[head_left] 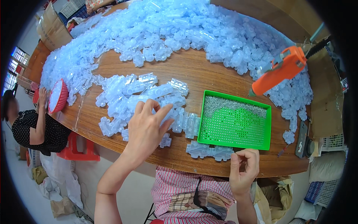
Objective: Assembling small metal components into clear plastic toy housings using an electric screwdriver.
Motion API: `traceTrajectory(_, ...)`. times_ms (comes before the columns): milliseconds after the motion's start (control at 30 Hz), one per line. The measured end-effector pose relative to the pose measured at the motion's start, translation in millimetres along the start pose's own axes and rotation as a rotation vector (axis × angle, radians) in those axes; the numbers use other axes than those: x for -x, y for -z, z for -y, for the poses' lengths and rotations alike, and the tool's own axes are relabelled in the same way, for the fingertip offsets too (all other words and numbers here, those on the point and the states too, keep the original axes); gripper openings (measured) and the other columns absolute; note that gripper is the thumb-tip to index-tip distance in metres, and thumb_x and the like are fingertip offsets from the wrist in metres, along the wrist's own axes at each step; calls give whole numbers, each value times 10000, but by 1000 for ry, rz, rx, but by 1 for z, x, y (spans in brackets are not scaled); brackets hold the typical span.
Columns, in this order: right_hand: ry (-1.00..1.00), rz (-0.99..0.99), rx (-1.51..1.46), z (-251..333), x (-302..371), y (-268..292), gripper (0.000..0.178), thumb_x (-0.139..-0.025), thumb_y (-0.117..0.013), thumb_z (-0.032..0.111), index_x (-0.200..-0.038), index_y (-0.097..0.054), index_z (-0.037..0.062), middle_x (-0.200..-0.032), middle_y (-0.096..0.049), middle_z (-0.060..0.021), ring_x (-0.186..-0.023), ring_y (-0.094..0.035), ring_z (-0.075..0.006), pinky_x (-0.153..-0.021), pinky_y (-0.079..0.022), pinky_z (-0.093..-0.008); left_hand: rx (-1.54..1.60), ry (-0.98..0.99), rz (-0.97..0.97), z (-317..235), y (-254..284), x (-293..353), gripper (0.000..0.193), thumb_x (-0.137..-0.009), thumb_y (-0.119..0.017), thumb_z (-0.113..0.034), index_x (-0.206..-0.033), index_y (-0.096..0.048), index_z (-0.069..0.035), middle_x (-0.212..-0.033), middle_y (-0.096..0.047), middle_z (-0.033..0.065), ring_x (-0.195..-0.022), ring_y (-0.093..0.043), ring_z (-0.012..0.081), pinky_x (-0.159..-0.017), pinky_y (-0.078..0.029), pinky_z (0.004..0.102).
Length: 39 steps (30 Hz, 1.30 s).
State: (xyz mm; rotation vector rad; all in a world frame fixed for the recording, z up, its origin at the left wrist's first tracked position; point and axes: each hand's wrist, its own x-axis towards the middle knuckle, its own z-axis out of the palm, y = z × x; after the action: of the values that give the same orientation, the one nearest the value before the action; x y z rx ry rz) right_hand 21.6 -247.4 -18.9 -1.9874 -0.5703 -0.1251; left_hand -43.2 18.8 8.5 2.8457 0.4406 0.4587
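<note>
My left hand (145, 125) hovers over the near side of a small heap of translucent bluish plastic parts (128, 93), its fingers apart and holding nothing that I can see. At the table's front edge, my right hand (244, 168) has its thumb and fingers curled together; anything between them is too small to make out. Close to its fingertips lies a row of joined-looking clear plastic pieces (209, 150). Just beyond stands a green perforated tray (233, 143) with small metal screws (231, 106) heaped along its far side. More clear pieces (191, 125) touch the tray's left side.
An orange power screwdriver (279, 71) hangs above the table, right of the tray. A large bank of clear parts (167, 26) curves around the far side. At left, another person (37, 128) sits by a red basket (59, 96). A dark phone-like object (301, 140) lies at right.
</note>
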Motion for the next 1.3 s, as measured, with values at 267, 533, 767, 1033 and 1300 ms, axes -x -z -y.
traceTrajectory(267,12,3,-17,4,0,1,125,-848,-699,34,-893,-583,20,-839,-520,-56,-628,-459,-106,-555,-402,-236,-108,-286,15,5,0,0,208,-776,-688,-113,-957,-586,-94,-1139,-573,64,-1059,-511,294,-844,-443,394)
traceTrajectory(533,24,13,-45,5,0,0,118,-845,-697,34,-887,-587,24,-820,-517,-54,-628,-458,-109,-556,-399,-242,1,-307,-23,18,-3,6,206,-762,-688,-74,-936,-577,-83,-1051,-638,44,-1040,-566,250,-848,-443,385)
traceTrajectory(767,56,181,-156,15,-6,-2,354,-790,-764,87,-1099,-604,28,-986,-616,-102,-698,-542,-153,-614,-462,-252,788,-92,83,-22,23,7,207,-814,-718,-40,-988,-608,-23,-1045,-669,121,-930,-668,260,-754,-531,331)
traceTrajectory(1033,-359,324,-699,17,-1,10,609,-898,-620,6,-1422,-310,-15,-1290,-513,-169,-1122,-560,-195,-957,-453,-320,982,-252,210,-81,-1,-2,437,-788,-757,-155,-1161,-567,-32,-1148,-600,146,-973,-631,301,-800,-526,386)
traceTrajectory(1300,-464,43,-603,-31,23,52,406,-952,-550,14,-1306,-354,-14,-1231,-499,-143,-1071,-559,-177,-936,-464,-311,224,-218,282,-39,1,6,653,-616,-826,-75,-1203,-544,-125,-1290,-466,94,-1235,-346,375,-1046,-290,482)
